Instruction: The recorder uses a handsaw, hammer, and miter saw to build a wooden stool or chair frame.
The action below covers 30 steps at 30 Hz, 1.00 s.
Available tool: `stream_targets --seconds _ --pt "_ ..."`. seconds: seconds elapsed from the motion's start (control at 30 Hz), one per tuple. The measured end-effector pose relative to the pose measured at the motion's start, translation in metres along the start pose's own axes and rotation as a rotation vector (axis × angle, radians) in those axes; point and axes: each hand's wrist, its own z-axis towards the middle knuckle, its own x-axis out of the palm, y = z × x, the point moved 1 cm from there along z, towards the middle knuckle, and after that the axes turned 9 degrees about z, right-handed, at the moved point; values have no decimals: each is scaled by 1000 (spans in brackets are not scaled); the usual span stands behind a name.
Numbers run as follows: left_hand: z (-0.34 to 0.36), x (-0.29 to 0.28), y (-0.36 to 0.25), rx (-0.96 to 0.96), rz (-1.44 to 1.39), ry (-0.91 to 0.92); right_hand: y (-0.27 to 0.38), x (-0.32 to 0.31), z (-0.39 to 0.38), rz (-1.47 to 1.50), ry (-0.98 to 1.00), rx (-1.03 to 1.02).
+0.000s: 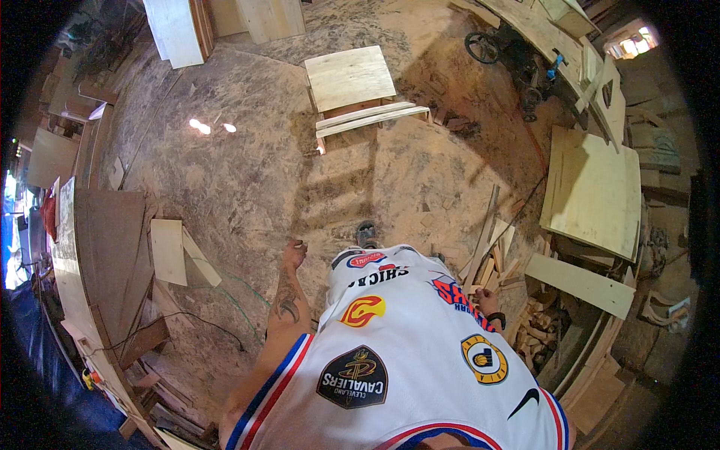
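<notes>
Place: woodworking shop, where I stand | Floor: dusty, strewn with tan sawdust | Stock: pale plywood sheet to my right, tall boards upright ahead of me | Scrap: offcuts heaped to my right | Machinery: black spoked wheel

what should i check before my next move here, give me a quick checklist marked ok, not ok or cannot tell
1. Left hand free: ok, no held thing shows.
2. Right hand free: cannot tell, no held thing shows but its palm is hidden.
3. Floor at left without trip lines: not ok, a dark cable trails there.
4. Right side without loose pieces: not ok, wood offcuts lie piled near the right hand.
5. Plywood-topped piece ahead apart from both hands: ok.
6. Large plywood panel at right firmly supported: cannot tell, what bears it is mostly hidden.
</notes>
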Motion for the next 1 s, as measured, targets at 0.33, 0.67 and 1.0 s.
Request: stream_targets --seconds 0.33,0.67,1.0 --pt "2 2 -1 -21 -40 18 -11 -5 8 -20 19 -12" --pt "2 -1 -2 0 -72 -13 -16 -2 9 74 30 -68" --pt "22 7 22 76 -164 -11 -5 -4 -2 -21 25 -95"
